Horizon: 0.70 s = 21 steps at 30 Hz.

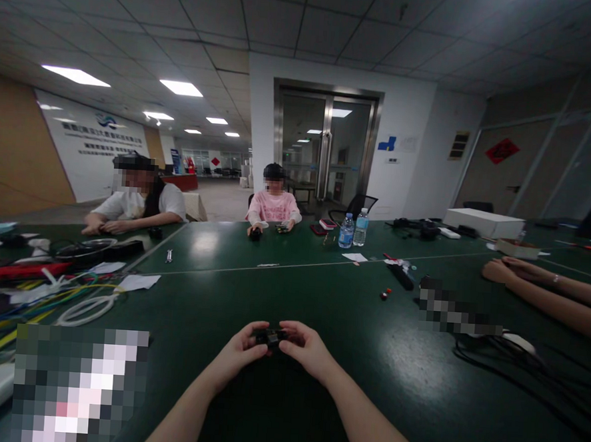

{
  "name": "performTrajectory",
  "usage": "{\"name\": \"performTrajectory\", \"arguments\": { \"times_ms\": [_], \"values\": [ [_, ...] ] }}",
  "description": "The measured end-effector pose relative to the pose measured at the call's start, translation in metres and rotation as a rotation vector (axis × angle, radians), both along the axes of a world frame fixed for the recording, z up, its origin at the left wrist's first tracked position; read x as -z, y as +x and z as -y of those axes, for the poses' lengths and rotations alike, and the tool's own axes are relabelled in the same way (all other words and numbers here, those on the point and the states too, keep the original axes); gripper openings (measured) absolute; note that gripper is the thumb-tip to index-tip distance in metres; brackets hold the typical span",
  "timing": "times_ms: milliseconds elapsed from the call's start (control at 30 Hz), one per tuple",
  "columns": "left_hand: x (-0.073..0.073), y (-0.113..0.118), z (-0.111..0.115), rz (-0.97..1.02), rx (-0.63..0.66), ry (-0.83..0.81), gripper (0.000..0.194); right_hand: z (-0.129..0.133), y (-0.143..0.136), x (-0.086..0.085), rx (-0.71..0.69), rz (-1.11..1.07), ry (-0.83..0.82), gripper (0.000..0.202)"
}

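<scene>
A small black object [271, 338] with a greyish centre is held between my two hands, low over the green table [291, 284]. My left hand [242, 351] grips its left end, thumb in front and fingers behind. Its right end is pinched by my right hand [306, 348] in the same way. The fingers cover both ends, and fine details are too dark to make out.
Cables and papers [139, 282] lie at the left. Two water bottles [346, 231] stand beyond the middle. A power strip [450, 310] with black cables lies at the right, near another person's arms [556, 290]. Two people sit across the table.
</scene>
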<state>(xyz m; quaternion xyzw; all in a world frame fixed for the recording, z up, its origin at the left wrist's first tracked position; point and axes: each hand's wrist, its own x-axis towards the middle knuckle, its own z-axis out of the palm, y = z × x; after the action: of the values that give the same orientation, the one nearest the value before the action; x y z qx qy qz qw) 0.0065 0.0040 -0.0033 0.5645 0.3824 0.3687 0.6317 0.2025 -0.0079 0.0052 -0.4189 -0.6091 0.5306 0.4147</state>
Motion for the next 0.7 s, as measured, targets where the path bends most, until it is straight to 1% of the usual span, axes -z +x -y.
{"name": "performTrajectory", "arguments": {
  "times_ms": [467,700],
  "values": [
    [-0.005,0.000,0.002,0.025,0.021,-0.024,0.041,-0.004,0.001,0.008,0.005,0.047,0.011,0.040],
    [-0.002,0.000,0.001,0.013,0.009,-0.001,0.040,-0.007,0.000,0.011,0.015,0.007,0.037,0.040]
  ]
}}
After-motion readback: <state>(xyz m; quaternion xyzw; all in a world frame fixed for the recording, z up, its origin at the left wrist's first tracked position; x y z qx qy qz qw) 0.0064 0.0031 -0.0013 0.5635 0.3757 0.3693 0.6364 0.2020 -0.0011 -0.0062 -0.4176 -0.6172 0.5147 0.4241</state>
